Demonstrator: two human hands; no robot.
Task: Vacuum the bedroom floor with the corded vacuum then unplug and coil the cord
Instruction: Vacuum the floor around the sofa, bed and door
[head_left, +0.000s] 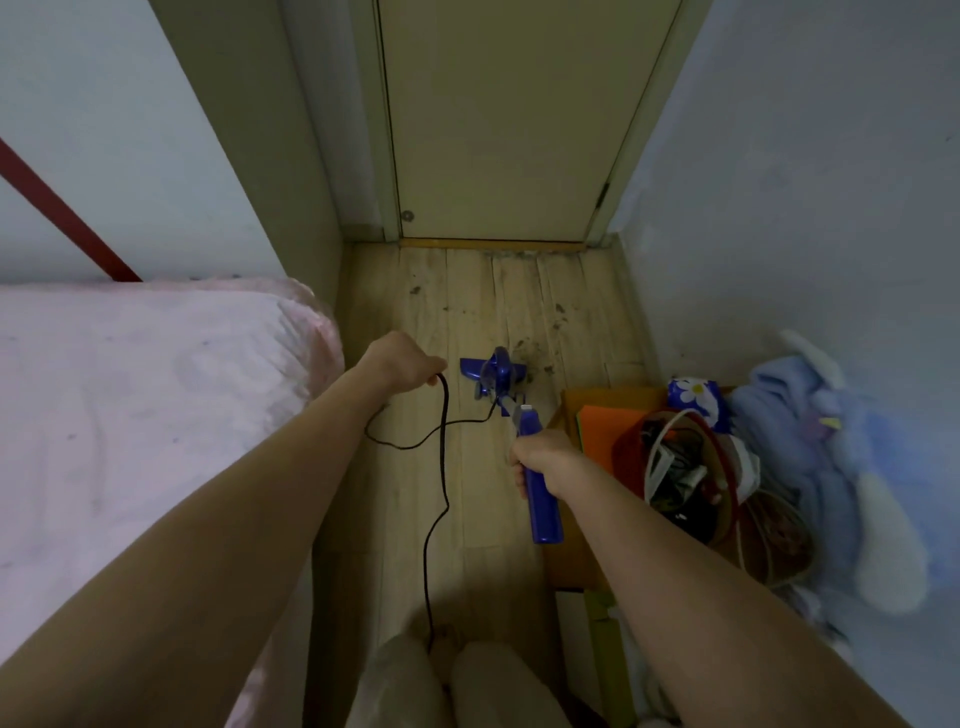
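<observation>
— Inspector: Camera position?

— Assistant: One head-worn wide-angle view only, high above the floor (467, 291), facing forward and steeply down a narrow aisle toward a closed door (509, 119).

— Inspector: Framing?

— Assistant: Both forearms enter from the bottom edge, close to the lens. The bed (130, 395) fills the left side, a wall (810, 171) the right. Straight edges bow outward. No second view shares the scene.

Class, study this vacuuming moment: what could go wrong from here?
The black cord loops slack across the floor near the blue vacuum head, so the head might run over it. It also trails back toward the feet, a possible trip. The cardboard box sits close beside the right hand, limiting sideways strokes.
</observation>
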